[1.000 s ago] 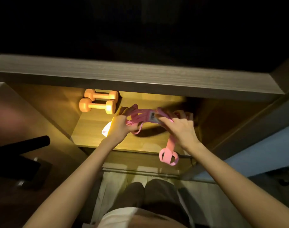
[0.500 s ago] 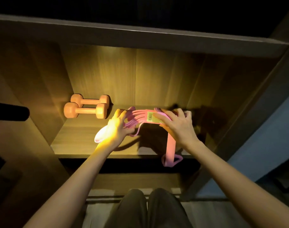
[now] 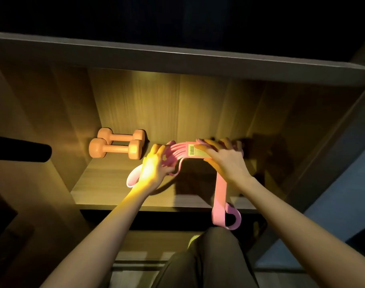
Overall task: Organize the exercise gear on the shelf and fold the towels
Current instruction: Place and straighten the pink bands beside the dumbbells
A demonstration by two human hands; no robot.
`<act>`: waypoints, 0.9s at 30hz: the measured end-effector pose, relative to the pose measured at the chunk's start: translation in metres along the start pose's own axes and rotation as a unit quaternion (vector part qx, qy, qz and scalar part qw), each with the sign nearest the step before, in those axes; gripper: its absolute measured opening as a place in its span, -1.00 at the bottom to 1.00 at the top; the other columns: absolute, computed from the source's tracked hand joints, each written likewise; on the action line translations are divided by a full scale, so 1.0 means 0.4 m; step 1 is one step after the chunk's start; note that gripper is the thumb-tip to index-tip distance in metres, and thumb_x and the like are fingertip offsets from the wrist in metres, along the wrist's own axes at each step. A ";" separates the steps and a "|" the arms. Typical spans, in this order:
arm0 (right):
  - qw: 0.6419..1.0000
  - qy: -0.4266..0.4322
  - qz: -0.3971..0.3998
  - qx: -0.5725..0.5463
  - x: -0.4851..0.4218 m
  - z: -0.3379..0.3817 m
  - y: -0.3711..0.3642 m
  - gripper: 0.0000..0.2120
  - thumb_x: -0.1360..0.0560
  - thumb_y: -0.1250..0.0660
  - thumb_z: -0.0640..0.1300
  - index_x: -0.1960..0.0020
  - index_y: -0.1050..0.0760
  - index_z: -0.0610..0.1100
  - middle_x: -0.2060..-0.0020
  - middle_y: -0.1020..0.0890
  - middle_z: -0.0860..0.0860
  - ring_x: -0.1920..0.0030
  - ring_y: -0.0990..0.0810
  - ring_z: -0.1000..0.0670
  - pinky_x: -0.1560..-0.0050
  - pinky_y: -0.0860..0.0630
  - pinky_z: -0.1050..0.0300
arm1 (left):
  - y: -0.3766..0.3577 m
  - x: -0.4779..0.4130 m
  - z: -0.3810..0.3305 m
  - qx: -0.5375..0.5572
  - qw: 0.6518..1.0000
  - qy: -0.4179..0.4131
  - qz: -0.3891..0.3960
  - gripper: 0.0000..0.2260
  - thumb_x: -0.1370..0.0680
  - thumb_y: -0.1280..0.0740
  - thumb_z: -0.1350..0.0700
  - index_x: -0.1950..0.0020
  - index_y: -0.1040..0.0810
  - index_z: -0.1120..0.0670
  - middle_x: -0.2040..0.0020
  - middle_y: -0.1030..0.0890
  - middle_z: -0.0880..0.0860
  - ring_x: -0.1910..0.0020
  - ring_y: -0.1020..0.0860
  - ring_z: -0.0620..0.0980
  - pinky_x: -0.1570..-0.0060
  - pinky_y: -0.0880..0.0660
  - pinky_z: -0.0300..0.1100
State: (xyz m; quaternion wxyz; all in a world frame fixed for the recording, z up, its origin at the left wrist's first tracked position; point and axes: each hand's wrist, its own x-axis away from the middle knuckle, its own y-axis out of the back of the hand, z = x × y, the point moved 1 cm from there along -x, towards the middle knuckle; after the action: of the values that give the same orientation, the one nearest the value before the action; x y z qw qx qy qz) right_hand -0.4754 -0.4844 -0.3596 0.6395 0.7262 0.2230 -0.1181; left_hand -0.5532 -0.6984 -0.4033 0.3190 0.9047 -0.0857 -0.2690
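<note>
A bundle of pink resistance bands (image 3: 182, 151) with a barcode label is low over the lit wooden shelf (image 3: 106, 183), in its middle. My left hand (image 3: 153, 170) is at the bundle's left end, fingers spread and straight against the loops. My right hand (image 3: 227, 161) lies over the right end, fingers on top and thumb under the label, holding it. One pink strap (image 3: 220, 201) hangs from under my right hand, over the shelf's front edge. A white loop (image 3: 132, 179) shows under my left hand. Two orange dumbbells (image 3: 117, 149) lie side by side at the shelf's back left.
The shelf above (image 3: 177, 57) juts out over the compartment. A dark cylindrical object (image 3: 19, 149) sticks in from the left edge. The compartment's right part is in shadow. My knees (image 3: 208, 258) are below the shelf's front edge.
The view has risen to show the compartment's back wall. Both hands have stayed on the pink bundle, and my left fingers have spread out on its loops.
</note>
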 end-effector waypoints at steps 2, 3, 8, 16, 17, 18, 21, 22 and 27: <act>0.997 -0.031 0.063 -0.011 -0.004 -0.018 -0.056 -0.45 -0.60 -0.25 -0.06 -0.51 -0.12 0.15 -0.34 -0.46 -0.04 -0.30 -0.43 -0.19 -0.28 -0.38 -0.24 | -0.022 -0.011 0.020 -0.011 1.000 0.008 0.001 -0.37 -0.36 -0.51 0.21 -0.40 -0.40 0.03 -0.11 -0.46 0.01 -0.06 -0.53 0.02 0.01 -0.54 -0.11; 0.996 -0.033 0.078 0.005 -0.004 -0.027 -0.087 -0.44 -0.62 -0.17 0.01 -0.53 0.02 0.20 -0.44 -0.30 0.04 -0.37 -0.31 -0.14 -0.36 -0.25 -0.20 | -0.033 -0.018 0.031 -0.010 1.000 0.010 0.005 -0.37 -0.37 -0.50 0.21 -0.41 -0.41 0.05 -0.12 -0.47 0.03 -0.06 -0.54 0.04 -0.01 -0.54 -0.06; 0.990 -0.051 0.131 -0.022 -0.025 -0.062 -0.195 -0.43 -0.61 -0.13 0.11 -0.53 0.06 0.22 -0.48 -0.21 0.14 -0.40 -0.21 -0.05 -0.35 -0.11 -0.06 | -0.099 -0.055 0.091 -0.062 0.995 0.020 0.069 -0.41 -0.41 -0.46 0.18 -0.43 -0.39 0.05 -0.17 -0.49 0.10 -0.10 -0.53 0.12 -0.09 -0.48 -0.01; 0.972 -0.111 0.176 -0.110 -0.008 -0.079 -0.342 -0.42 -0.58 -0.22 0.06 -0.53 -0.07 0.18 -0.40 -0.38 0.08 -0.36 -0.35 -0.04 -0.34 -0.27 0.01 | -0.180 -0.114 0.173 -0.156 0.978 0.024 0.136 -0.31 -0.38 -0.47 -0.01 -0.48 -0.31 0.01 -0.23 -0.46 0.08 -0.18 -0.46 0.12 -0.15 -0.40 -0.01; 0.970 -0.114 0.175 -0.126 -0.007 -0.079 -0.354 -0.43 -0.58 -0.23 0.04 -0.53 -0.10 0.16 -0.40 -0.39 0.07 -0.36 -0.36 -0.03 -0.34 -0.28 0.02 | -0.187 -0.113 0.181 -0.165 0.976 0.020 0.144 -0.30 -0.40 -0.45 -0.06 -0.49 -0.28 0.00 -0.24 -0.44 0.08 -0.20 -0.42 0.12 -0.17 -0.37 -0.02; 0.969 -0.112 0.173 -0.135 -0.007 -0.080 -0.362 -0.44 -0.58 -0.24 0.04 -0.52 -0.12 0.15 -0.39 -0.40 0.07 -0.36 -0.38 -0.02 -0.34 -0.30 0.02 | -0.193 -0.112 0.188 -0.173 0.973 0.019 0.151 -0.29 -0.42 -0.43 -0.10 -0.50 -0.24 -0.02 -0.27 -0.42 0.08 -0.23 -0.39 0.12 -0.21 -0.32 -0.03; 0.969 -0.114 0.167 -0.139 -0.006 -0.083 -0.380 -0.45 -0.57 -0.24 0.06 -0.52 -0.15 0.13 -0.40 -0.39 0.07 -0.36 -0.37 -0.02 -0.35 -0.29 0.03 | -0.204 -0.113 0.200 -0.221 0.957 0.029 0.184 -0.26 -0.47 -0.32 -0.21 -0.55 -0.06 -0.07 -0.48 -0.20 0.14 -0.45 -0.17 0.20 -0.42 -0.03 0.14; 0.968 -0.116 0.177 -0.136 -0.005 -0.083 -0.386 -0.45 -0.58 -0.23 0.08 -0.52 -0.13 0.14 -0.43 -0.35 0.05 -0.40 -0.33 -0.03 -0.38 -0.26 0.01 | -0.203 -0.114 0.200 -0.248 0.948 0.028 0.198 -0.25 -0.49 -0.27 -0.24 -0.56 0.04 -0.09 -0.55 -0.03 0.15 -0.51 -0.01 0.22 -0.43 0.10 0.23; 0.934 -0.167 0.273 -0.162 0.004 -0.068 -0.393 -0.39 -0.57 -0.21 0.15 -0.50 0.04 0.33 -0.55 0.20 0.05 -0.52 0.22 -0.19 -0.44 0.12 -0.31 | -0.173 -0.096 0.181 -0.282 0.934 -0.008 0.217 -0.24 -0.50 -0.06 -0.38 -0.52 0.27 -0.15 -0.55 0.27 0.11 -0.52 0.26 0.16 -0.40 0.26 0.26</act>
State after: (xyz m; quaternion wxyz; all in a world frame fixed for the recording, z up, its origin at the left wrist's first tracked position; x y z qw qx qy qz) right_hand -0.5517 -0.4446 -0.4941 0.7842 0.6153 -0.0775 -0.0211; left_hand -0.6259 -0.6702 -0.4768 0.6110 0.7347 -0.2034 -0.2133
